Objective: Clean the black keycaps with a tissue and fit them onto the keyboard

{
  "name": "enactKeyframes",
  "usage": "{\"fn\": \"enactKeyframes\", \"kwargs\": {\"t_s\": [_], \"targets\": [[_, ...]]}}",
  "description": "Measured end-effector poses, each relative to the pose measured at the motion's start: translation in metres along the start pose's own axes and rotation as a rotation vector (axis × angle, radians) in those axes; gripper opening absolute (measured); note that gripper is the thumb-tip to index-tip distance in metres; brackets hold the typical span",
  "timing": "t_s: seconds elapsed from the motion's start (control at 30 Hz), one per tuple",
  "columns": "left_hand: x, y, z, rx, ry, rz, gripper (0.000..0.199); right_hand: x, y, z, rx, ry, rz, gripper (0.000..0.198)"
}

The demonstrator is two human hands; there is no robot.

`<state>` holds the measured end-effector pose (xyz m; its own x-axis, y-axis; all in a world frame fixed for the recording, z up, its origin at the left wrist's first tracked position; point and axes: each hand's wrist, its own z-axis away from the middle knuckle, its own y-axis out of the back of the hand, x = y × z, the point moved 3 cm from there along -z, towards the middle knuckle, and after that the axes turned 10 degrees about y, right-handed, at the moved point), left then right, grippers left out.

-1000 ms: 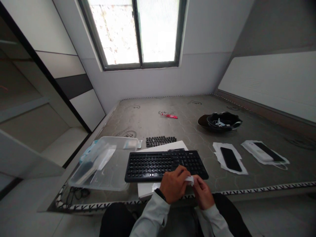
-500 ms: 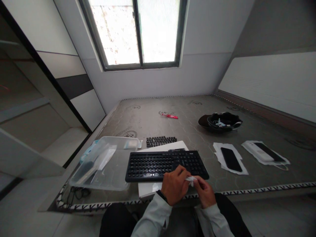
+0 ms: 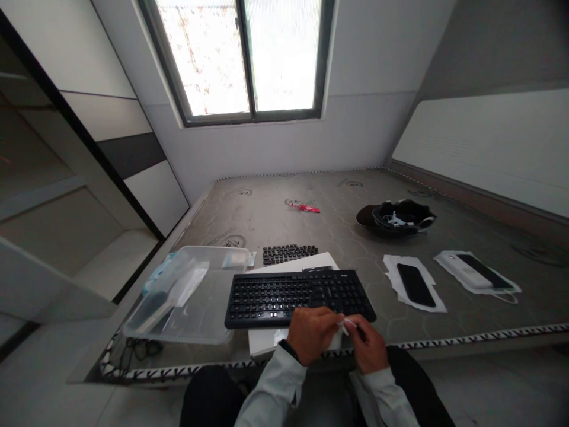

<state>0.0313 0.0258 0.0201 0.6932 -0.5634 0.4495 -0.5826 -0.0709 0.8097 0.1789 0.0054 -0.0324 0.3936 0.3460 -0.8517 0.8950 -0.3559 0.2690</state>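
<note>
Over the lower right of a black keyboard point(image 3: 271, 299), my left hand point(image 3: 313, 335) and my right hand point(image 3: 367, 344) come together at the fingertips. Between them they pinch a small crumpled white piece point(image 3: 344, 325), thin like tissue or a wipe; its exact kind is too small to make out. Both hands are closed on it. The keyboard lies across a white box point(image 3: 262, 342), and several of its keys show white markings. Behind it rests a block of loose black keycaps point(image 3: 288, 254).
A clear plastic bin point(image 3: 200, 317) with white papers inside stands at left, a black cable point(image 3: 140, 350) near it. To the right lie a phone point(image 3: 415, 284) on white wipe, a second device point(image 3: 482, 274) and a dark cap point(image 3: 400, 218). Further back is a red packet point(image 3: 306, 207).
My left fingers have straightened and reach further toward the right fingertips. The white piece shows less and is pinched tighter between both hands. The keyboard has stayed put.
</note>
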Motion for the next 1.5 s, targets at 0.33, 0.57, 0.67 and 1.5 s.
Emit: {"fn": "enactKeyframes", "kwargs": {"t_s": [0.33,0.57,0.67,1.5], "targets": [[-0.003,-0.001,0.000,-0.115,-0.076,-0.054,0.017,0.005,-0.005,0.001,-0.151,-0.057,-0.023,0.043],[0.002,0.007,-0.002,-0.206,-0.078,-0.201,0.002,0.009,-0.007,0.003,-0.198,0.006,0.099,0.048],[0.004,0.009,-0.001,-0.210,-0.078,-0.255,0.004,0.013,-0.008,0.003,-0.210,-0.012,0.114,0.052],[0.003,-0.001,-0.004,-0.038,0.037,-0.188,0.010,0.030,-0.010,0.003,0.129,-0.356,-0.356,0.040]]}}
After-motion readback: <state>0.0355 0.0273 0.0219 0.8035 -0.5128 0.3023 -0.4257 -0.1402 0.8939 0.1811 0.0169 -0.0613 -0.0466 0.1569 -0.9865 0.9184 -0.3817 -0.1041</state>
